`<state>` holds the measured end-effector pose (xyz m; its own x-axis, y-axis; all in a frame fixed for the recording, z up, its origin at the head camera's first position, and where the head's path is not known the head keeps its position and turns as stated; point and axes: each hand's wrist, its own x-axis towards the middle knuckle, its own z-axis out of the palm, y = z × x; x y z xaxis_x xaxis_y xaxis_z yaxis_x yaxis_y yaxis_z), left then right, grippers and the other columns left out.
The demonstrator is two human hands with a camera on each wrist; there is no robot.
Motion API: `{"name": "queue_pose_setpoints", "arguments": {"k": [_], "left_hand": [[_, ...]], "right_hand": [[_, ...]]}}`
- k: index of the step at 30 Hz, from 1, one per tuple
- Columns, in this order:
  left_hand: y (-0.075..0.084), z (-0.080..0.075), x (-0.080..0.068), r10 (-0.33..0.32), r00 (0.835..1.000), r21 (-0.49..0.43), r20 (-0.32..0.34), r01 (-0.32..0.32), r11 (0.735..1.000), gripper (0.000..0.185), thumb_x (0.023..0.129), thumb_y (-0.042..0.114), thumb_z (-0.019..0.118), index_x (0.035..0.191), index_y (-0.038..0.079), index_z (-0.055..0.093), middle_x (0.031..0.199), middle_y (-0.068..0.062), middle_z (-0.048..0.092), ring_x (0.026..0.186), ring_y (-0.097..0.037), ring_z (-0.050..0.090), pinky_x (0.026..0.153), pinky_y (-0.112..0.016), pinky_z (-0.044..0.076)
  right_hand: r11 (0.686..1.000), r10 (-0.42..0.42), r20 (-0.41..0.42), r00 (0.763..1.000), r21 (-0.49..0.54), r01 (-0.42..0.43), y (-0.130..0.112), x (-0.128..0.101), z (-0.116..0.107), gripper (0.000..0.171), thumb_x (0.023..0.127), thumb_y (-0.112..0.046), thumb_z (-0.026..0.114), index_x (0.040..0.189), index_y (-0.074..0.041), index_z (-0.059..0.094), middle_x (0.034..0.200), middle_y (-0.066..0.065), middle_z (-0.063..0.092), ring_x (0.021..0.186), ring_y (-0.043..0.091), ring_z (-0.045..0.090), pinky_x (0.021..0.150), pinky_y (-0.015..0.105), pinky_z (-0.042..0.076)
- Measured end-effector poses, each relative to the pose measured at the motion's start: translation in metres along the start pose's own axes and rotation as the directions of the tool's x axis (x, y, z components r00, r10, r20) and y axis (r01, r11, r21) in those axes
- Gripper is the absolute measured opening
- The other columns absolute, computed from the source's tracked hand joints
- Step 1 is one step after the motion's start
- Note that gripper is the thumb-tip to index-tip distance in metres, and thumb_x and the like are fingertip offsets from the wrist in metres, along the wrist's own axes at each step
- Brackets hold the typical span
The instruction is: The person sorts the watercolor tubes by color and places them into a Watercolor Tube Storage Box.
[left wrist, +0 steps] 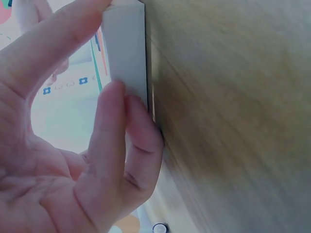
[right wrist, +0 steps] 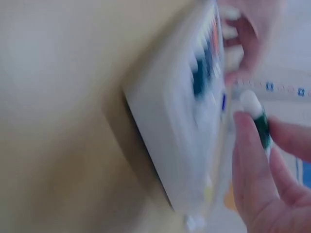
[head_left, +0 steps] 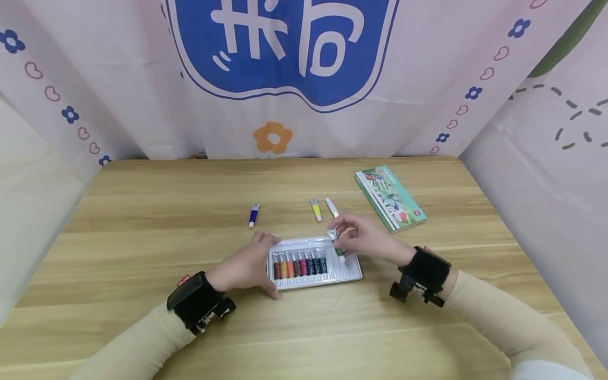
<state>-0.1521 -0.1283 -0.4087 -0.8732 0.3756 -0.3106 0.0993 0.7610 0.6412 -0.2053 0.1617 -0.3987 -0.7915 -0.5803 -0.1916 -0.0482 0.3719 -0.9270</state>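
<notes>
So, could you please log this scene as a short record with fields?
left hand: left hand grips the left end of the white paint tray
right hand: right hand pinches a green paint tube over the tray's right side
in tray: a row of paint tubes
loose on table: blue tube, yellow tube, white tube
far right: paint box

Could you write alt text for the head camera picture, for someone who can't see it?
A person's right hand pinches a green paint tube over a white tray of paint tubes on a wooden table, while the left hand holds the tray's left end. Behind lie a blue tube, a yellow tube, a white tube and a green box.
</notes>
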Motion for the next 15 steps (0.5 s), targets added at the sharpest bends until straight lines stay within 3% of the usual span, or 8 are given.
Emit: {"name": "queue_pose_setpoints", "arguments": {"k": [3, 7, 15], "left_hand": [[0.0, 0.0, 0.0, 0.0, 1.0, -0.001, 0.0, 0.0, 1.0, 0.117, 0.054, 0.015, 0.102, 0.149, -0.007, 0.038, 0.14, -0.025, 0.039, 0.121, -0.038, 0.053, 0.104, -0.051, 0.048], [0.0, 0.0, 0.001, -0.009, 1.0, -0.009, 0.005, 0.009, 1.0, 0.117, 0.054, 0.015, 0.102, 0.15, -0.007, 0.038, 0.141, -0.025, 0.038, 0.121, -0.037, 0.053, 0.104, -0.051, 0.048], [0.0, 0.001, 0.001, -0.011, 1.0, -0.001, 0.006, 0.011, 1.0, 0.117, 0.054, 0.014, 0.102, 0.15, -0.007, 0.037, 0.142, -0.025, 0.037, 0.122, -0.038, 0.052, 0.105, -0.051, 0.047]], "right_hand": [[0.998, 0.02, -0.025, 0.999, 0.055, -0.019, 0.005, -0.005, 0.015, 0.033, 0.092, 0.008, 0.067, 0.124, 0.005, 0.058, 0.109, 0.016, 0.057, 0.086, 0.021, 0.069, 0.074, 0.038, 0.062], [0.998, 0.048, -0.074, 0.996, 0.054, -0.044, 0.013, -0.008, 0.027, 0.035, 0.09, 0.006, 0.071, 0.122, 0.004, 0.059, 0.109, 0.015, 0.058, 0.081, 0.018, 0.066, 0.073, 0.032, 0.061], [0.996, 0.056, -0.101, 0.993, -0.065, -0.063, 0.02, -0.006, 0.03, 0.032, 0.086, -0.002, 0.078, 0.115, -0.001, 0.063, 0.103, 0.009, 0.063, 0.081, 0.018, 0.063, 0.075, 0.031, 0.057]]}}
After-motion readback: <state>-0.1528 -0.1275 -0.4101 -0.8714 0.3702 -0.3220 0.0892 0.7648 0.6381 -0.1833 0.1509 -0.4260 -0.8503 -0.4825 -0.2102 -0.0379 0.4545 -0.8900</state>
